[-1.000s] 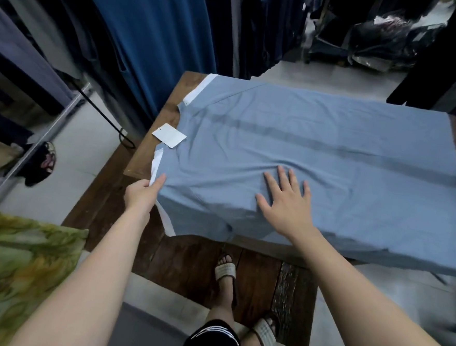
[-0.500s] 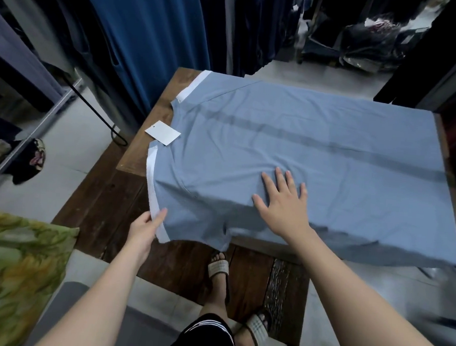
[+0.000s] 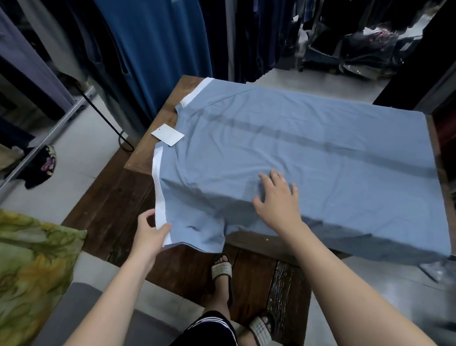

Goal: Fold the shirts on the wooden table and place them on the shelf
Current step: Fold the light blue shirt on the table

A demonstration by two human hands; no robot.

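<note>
Left hand [image 3: 151,233] pinches white-trimmed sleeve edge [image 3: 162,214] hanging off near table [image 3: 153,146] edge, likely ready to fold it inward. Right hand [image 3: 279,200], fingers spread, rests on blue shirt [image 3: 317,157], probably anchoring it. Shirt spread flat; tag [image 3: 167,134] beside collar.

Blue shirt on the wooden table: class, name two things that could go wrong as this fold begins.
1. The blue shirt overhangs the wooden table at the near edge; it might slide off.
2. The left hand pinches only the white sleeve trim, and the right hand barely rests on wrinkled cloth, so creases may be folded in.
</note>
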